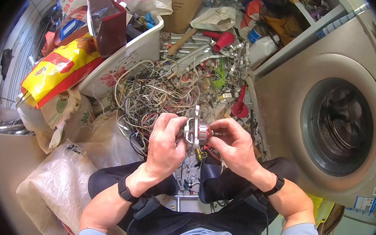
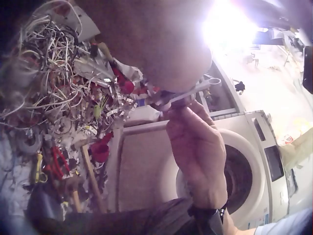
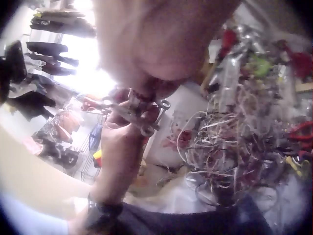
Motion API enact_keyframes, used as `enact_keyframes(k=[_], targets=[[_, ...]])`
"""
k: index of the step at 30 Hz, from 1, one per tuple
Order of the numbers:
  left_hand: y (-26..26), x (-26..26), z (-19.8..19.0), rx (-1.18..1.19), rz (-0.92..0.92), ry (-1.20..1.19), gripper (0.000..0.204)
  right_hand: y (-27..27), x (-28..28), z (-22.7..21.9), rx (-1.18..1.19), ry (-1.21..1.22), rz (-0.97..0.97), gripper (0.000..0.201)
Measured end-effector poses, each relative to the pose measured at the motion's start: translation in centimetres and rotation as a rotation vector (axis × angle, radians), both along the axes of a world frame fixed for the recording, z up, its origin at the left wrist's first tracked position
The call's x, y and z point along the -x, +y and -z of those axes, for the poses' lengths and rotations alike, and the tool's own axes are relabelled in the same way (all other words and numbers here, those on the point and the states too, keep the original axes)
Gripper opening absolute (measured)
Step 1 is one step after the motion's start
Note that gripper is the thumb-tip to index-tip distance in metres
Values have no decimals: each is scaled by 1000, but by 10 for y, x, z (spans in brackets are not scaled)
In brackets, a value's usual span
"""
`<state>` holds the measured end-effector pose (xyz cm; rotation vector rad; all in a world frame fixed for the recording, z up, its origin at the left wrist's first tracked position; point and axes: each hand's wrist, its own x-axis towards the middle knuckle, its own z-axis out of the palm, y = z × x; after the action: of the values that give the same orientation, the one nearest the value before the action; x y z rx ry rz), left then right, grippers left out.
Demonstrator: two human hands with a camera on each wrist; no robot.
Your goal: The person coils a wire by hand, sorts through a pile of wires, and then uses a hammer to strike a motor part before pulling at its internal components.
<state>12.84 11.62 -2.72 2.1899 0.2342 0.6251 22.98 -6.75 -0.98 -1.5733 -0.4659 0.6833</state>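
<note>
Between both hands, above the lap, is a small electric motor part: a pale metal bracket (image 1: 195, 126) with arms and a rotor (image 1: 203, 133) with reddish windings beside it. My left hand (image 1: 166, 145) grips the bracket side between thumb and fingers. From the other side my right hand (image 1: 234, 147) pinches the shaft end of the rotor. In the right wrist view the bracket (image 3: 141, 119) shows its ringed arm ends, next to the left hand (image 3: 120, 147). The left wrist view has the right hand (image 2: 198, 152) at the part, largely hidden behind the near hand.
A tangle of wires (image 1: 147, 91) and metal scraps covers the floor ahead. Further right lie a red scoop-like piece (image 1: 240, 107) and a pink-red hair dryer (image 1: 224, 41). A washing machine (image 1: 289, 88) stands at right, a white tub (image 1: 107, 68) at left. Pliers (image 2: 59, 161) and a hammer (image 2: 73, 186) lie low.
</note>
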Motion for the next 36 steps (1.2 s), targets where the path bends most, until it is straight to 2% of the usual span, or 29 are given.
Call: enact_keyframes(k=[7,13,16,18,19,21,29,34,36], targets=[[0,5,-1,-2,62,-71,53,2,2,12,13,-47,-13,26],[3,5,0,-4,39,-70,59,6,3,15,32,-80,22,27],[3,5,-4,15,38,-72,59,9,2,10,49,-221,21,28],[4,3,-4,21,38,-55,59,9,-1,7,72,-413,-12,29],[4,1,-4,31,38,-39,59,7,-3,6,78,-418,-5,29],[6,-1,-2,30,52,-14,61,7,-6,5,51,-577,-75,31],[8,-3,5,-41,129,-25,47,2,4,0,-44,-403,-40,40],[2,-5,16,-88,129,-91,49,0,6,-2,-73,-360,-39,39],[2,-7,17,-128,128,-145,51,-3,2,-5,-57,-372,-130,38]])
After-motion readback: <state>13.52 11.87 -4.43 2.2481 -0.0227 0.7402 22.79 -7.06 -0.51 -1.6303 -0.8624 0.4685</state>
